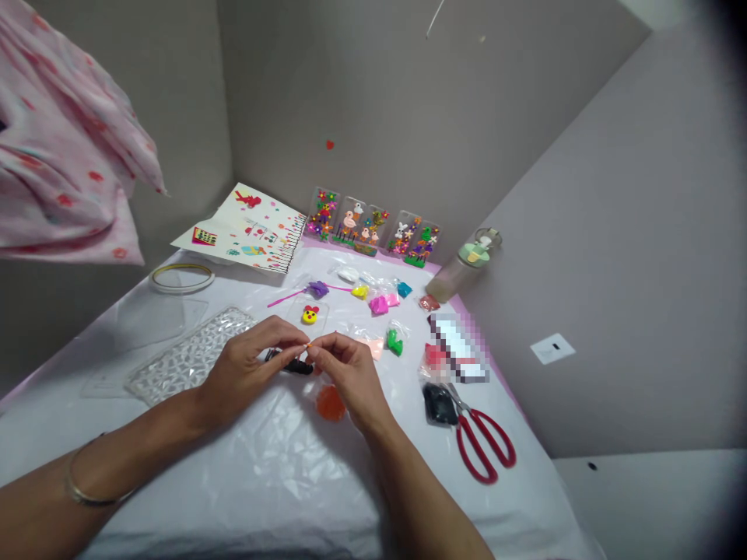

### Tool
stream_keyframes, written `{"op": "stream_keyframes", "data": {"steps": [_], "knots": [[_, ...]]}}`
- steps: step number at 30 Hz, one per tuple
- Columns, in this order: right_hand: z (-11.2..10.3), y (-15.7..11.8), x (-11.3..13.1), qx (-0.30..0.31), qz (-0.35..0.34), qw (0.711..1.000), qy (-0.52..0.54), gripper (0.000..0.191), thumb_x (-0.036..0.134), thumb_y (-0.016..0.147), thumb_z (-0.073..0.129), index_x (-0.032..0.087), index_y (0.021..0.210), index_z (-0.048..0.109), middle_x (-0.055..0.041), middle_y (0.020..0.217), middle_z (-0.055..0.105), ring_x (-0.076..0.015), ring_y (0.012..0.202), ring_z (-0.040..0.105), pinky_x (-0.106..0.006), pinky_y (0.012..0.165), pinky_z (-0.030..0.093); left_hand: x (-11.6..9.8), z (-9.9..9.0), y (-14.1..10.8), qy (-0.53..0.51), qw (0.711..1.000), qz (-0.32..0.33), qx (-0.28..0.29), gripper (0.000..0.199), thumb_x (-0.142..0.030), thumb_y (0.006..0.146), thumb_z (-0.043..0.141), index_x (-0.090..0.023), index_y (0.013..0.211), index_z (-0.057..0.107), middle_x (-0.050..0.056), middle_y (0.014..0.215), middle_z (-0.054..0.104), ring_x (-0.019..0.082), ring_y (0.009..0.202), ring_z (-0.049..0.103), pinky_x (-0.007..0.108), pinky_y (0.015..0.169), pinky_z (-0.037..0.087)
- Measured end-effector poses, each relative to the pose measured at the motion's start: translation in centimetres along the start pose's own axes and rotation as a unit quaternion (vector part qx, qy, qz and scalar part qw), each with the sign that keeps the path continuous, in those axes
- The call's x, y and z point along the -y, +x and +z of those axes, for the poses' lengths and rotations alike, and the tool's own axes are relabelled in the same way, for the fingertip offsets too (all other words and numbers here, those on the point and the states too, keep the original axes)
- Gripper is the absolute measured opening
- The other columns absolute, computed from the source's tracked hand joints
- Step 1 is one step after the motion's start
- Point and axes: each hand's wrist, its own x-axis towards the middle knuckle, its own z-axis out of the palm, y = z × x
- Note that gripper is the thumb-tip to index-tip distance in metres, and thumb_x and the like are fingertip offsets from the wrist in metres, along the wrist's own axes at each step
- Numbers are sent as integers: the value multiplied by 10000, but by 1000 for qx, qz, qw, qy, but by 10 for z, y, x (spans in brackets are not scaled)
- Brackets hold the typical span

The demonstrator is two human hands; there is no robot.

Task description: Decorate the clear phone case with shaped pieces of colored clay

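Observation:
My left hand (pixel 248 362) and my right hand (pixel 348 373) meet at the fingertips over the middle of the table. Between them they pinch a tiny orange piece (pixel 309 347). Below my right hand lies a round orange clay lump (pixel 330 403). A black object (pixel 299 365) rests under my fingertips, partly hidden. Just beyond the hands, a yellow face with red ears (pixel 310 314) sits on a clear case. Left of my left hand is a clear textured tray (pixel 195 354).
Coloured clay packets, including purple (pixel 318 289) and green (pixel 395 342), lie beyond my hands. Red-handled scissors (pixel 487 446), a black packet (pixel 440 404) and a blurred phone (pixel 460 348) are rightward. A bottle (pixel 459 272) and decorated cases (pixel 354 221) stand behind.

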Motion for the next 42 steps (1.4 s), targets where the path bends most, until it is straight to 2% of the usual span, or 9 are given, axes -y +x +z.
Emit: {"op": "stream_keyframes", "data": {"steps": [5,10,19,22,24,27,31,37,42], "knots": [[1,-1,-1,19,14,1000,-14,163,361,778,802,200,800,791,-4,746,718,-139,686,589,-266,690,463,0,-1,0,9,1000,6,-13,117,-160,980,662,-232,983,754,-4,926,744,150,876,704,229,801,547],[-2,-2,1,21,-25,998,-54,272,442,894,700,198,839,806,-21,774,720,-150,710,596,-277,716,477,-1,0,0,2,1000,2,-17,124,-167,982,660,-238,1016,757,4,937,745,164,875,711,245,787,560],[0,0,-2,19,-2,1000,-17,189,388,781,804,202,764,778,-5,729,705,-143,676,587,-276,695,477,-1,1,0,14,1000,9,-13,83,-210,987,670,-234,976,749,9,908,745,174,854,713,266,768,567],[-1,1,-3,15,0,1000,-6,203,403,785,807,202,780,784,-3,722,703,-141,666,578,-277,693,475,-1,2,-1,12,1000,-4,-22,87,-248,987,687,-243,1049,748,9,946,736,167,850,715,258,766,584],[-2,2,-4,11,1,1000,1,213,411,783,811,199,782,786,-2,713,702,-140,660,574,-277,691,473,0,3,-1,5,999,-19,-32,171,-287,982,705,-256,1147,736,5,970,728,160,840,718,248,759,599],[-4,2,-3,14,-2,1000,-3,223,419,781,811,198,763,786,-5,700,702,-145,662,576,-279,688,480,2,3,-2,-3,1000,-21,-10,240,-301,997,691,-274,1233,724,14,1034,742,170,898,734,258,810,608],[-4,1,0,22,-3,1000,-18,222,420,791,797,202,754,789,-8,695,705,-154,676,586,-285,701,490,3,1,-1,-6,999,0,34,180,-249,1029,632,-275,1160,753,29,1073,761,190,1001,729,295,908,586],[-4,0,0,15,-6,1000,-26,240,440,806,781,207,748,779,-11,685,692,-164,680,594,-297,709,495,1,0,1,3,1000,-8,10,140,-291,1015,631,-246,1027,763,45,956,761,214,899,726,325,823,598],[-4,1,-2,19,-9,1000,-19,234,426,807,791,203,739,770,-8,687,687,-158,680,584,-293,708,482,-1,0,2,5,1000,2,9,103,-232,1000,643,-234,1010,745,23,940,748,187,879,715,282,799,579]]}}
